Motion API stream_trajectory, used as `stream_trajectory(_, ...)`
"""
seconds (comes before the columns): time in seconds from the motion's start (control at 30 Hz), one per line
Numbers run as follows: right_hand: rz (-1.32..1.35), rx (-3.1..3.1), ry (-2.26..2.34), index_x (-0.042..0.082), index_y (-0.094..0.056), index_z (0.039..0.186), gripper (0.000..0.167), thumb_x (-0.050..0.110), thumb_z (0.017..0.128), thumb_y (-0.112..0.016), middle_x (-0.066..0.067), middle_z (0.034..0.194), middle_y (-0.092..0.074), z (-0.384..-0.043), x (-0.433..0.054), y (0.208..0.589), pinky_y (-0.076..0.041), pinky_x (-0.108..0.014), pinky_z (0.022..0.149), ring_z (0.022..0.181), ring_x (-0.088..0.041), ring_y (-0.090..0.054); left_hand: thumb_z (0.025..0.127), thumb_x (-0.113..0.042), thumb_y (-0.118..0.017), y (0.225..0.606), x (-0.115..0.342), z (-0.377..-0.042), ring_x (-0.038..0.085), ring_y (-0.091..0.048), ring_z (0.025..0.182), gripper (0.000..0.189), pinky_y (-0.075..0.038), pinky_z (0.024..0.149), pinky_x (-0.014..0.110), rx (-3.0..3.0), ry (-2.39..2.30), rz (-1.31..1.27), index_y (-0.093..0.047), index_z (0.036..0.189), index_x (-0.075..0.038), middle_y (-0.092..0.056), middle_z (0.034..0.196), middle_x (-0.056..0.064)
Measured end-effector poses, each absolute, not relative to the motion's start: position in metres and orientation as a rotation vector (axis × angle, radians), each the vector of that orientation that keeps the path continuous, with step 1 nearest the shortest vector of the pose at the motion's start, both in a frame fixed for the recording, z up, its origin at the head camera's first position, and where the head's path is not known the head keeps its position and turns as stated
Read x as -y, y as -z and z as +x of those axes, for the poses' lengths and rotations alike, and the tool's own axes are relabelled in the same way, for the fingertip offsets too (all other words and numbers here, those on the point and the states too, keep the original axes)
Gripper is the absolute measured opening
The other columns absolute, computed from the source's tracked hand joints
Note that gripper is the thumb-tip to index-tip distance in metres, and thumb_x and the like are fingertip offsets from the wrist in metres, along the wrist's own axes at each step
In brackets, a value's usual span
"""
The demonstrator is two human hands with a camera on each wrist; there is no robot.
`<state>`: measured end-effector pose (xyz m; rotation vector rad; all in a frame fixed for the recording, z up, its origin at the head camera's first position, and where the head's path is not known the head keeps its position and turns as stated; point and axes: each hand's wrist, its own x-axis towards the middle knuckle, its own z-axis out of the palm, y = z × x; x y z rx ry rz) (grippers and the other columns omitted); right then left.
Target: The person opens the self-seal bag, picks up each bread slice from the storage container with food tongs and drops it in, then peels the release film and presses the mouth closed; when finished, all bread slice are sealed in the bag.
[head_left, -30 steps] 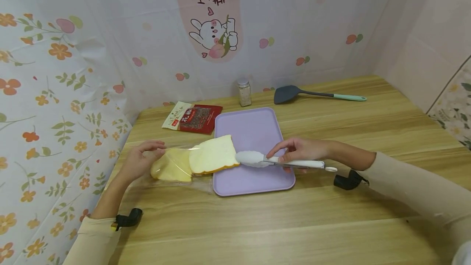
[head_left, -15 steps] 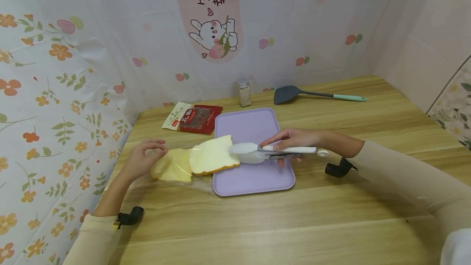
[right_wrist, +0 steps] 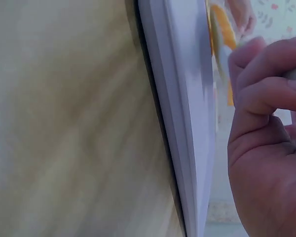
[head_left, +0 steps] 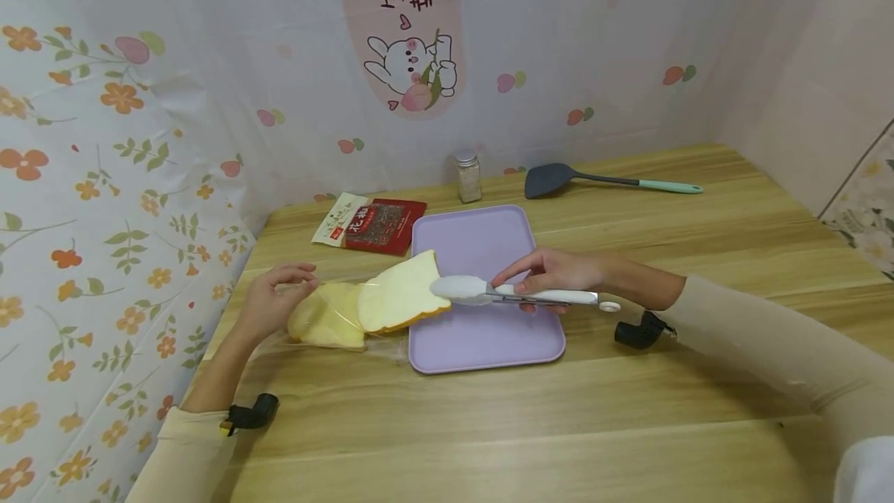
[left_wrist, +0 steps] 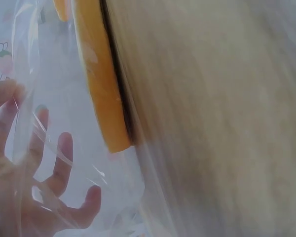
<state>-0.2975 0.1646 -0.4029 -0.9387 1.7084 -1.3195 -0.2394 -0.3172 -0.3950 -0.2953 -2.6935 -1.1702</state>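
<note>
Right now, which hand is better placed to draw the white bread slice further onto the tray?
Probably your right hand: it holds the tongs, whose tips overlap the white slice above the tray. Your left hand appears to pinch the clear bag.

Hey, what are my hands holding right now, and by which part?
Your right hand holds the tongs by the handle. Your left hand appears to pinch the plastic bag by loose film at its left end.

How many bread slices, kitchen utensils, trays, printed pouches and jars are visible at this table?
Bread slices: 2, white slice and yellowish slice
Utensils: 2, tongs and spatula
Purple tray: 1
Sichuan pepper pouch: 1
Lidded jar: 1
Total: 7
</note>
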Motion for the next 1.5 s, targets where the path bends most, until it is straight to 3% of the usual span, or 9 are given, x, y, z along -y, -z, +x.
stream_trajectory(0.17, -0.959, -1.696, 1.431, -0.003, -0.054, 0.138, 0.042, 0.016, 0.101, -0.059, -0.019, 0.081, -0.063, -0.285, -0.167, 0.406, -0.045, -0.023, 0.042, 0.045, -0.011, -0.052, 0.098, -0.019, -0.065, 0.390, 0.316, -0.238, 0.025, -0.056, 0.116, 0.024, -0.045, 0.090, 0.035, 2.692, 1.199, -0.300, -0.073, 0.099, 0.004, -0.065, 0.123, 0.018)
stream_trajectory(0.3, -0.955, -1.687, 1.512, -0.004, -0.053, 0.138, 0.041, 0.014, 0.101, -0.059, -0.016, 0.081, -0.065, -0.277, -0.168, 0.408, -0.045, -0.022, 0.041, 0.045, -0.010, -0.052, 0.097, -0.020, -0.066, 0.390, 0.317, -0.237, 0.031, -0.060, 0.112, 0.023, -0.047, 0.086, 0.033, 2.748, 1.126, -0.320, -0.073, 0.104, 0.000, -0.067, 0.121, 0.017)
stream_trajectory(0.43, -0.943, -1.683, 1.574, -0.002, -0.054, 0.137, 0.041, 0.014, 0.100, -0.060, -0.013, 0.081, -0.066, -0.271, -0.166, 0.411, -0.044, -0.022, 0.041, 0.045, -0.010, -0.052, 0.097, -0.018, -0.066, 0.390, 0.318, -0.237, 0.035, -0.061, 0.110, 0.025, -0.049, 0.090, 0.044, 2.809, 1.056, -0.404, -0.070, 0.117, -0.004, -0.068, 0.121, 0.016)
stream_trajectory(0.57, -0.947, -1.686, 1.600, 0.000, -0.057, 0.136, 0.038, 0.014, 0.100, -0.060, -0.011, 0.081, -0.067, -0.267, -0.164, 0.413, -0.045, -0.023, 0.041, 0.045, -0.011, -0.052, 0.098, -0.019, -0.065, 0.388, 0.317, -0.237, 0.040, -0.058, 0.114, 0.026, -0.043, 0.095, 0.058, 2.824, 1.062, -0.458, -0.070, 0.119, -0.005, -0.066, 0.124, 0.017)
stream_trajectory(0.8, -0.990, -1.701, 1.647, 0.005, -0.060, 0.134, 0.035, 0.013, 0.100, -0.060, -0.013, 0.080, -0.066, -0.260, -0.159, 0.416, -0.046, -0.024, 0.043, 0.048, -0.011, -0.053, 0.098, -0.025, -0.065, 0.386, 0.313, -0.238, 0.039, -0.056, 0.118, 0.035, -0.043, 0.096, 0.058, 2.823, 1.082, -0.372, -0.067, 0.125, -0.004, -0.066, 0.126, 0.017)
stream_trajectory(1.17, -1.051, -1.710, 1.634, -0.002, -0.059, 0.132, 0.034, 0.009, 0.100, -0.060, -0.027, 0.077, -0.061, -0.247, -0.154, 0.416, -0.045, -0.025, 0.040, 0.045, -0.013, -0.053, 0.090, -0.013, -0.074, 0.386, 0.305, -0.241, 0.035, -0.061, 0.113, 0.013, -0.050, 0.088, 0.054, 2.686, 0.995, -0.455, -0.076, 0.096, -0.001, -0.070, 0.115, 0.015)
stream_trajectory(1.5, -1.076, -1.860, 1.511, -0.008, -0.061, 0.128, 0.032, 0.006, 0.099, -0.060, -0.023, 0.077, -0.063, -0.245, -0.160, 0.411, -0.044, -0.023, 0.042, 0.052, -0.009, -0.052, 0.091, -0.011, -0.073, 0.388, 0.301, -0.242, 0.033, -0.062, 0.110, 0.011, -0.049, 0.087, 0.052, 2.606, 1.033, -0.456, -0.076, 0.092, 0.000, -0.070, 0.112, 0.015)
